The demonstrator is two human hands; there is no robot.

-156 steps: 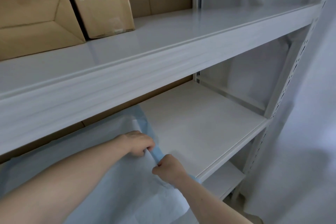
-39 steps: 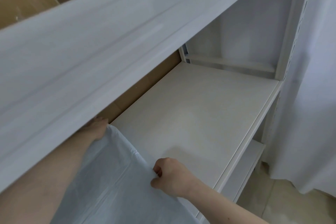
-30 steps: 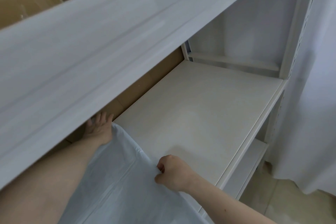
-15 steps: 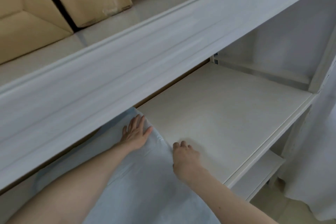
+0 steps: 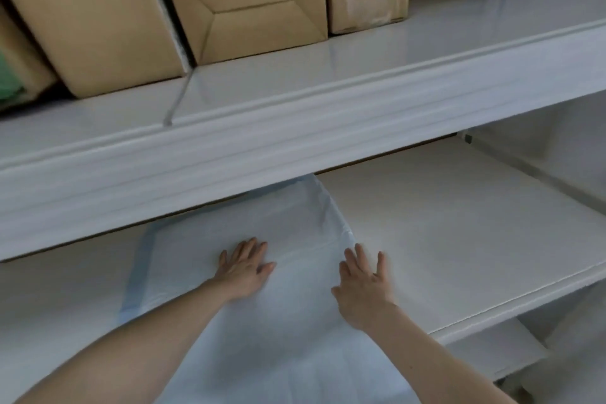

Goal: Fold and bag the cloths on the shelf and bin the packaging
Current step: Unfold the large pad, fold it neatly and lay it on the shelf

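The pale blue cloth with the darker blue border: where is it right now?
Head view: the pale blue cloth lies on the white middle shelf, left of centre, under both flat hands, left hand, right hand.

1. Right of your right hand [image 5: 362, 284], the lower shelf [image 5: 459, 239] is bare up to its front edge.
2. The upper shelf [image 5: 295, 128] hangs low over the cloth [image 5: 262, 321], so the opening above it is shallow.
3. Cardboard boxes [image 5: 249, 3] fill the upper shelf on the left; its right part is open.
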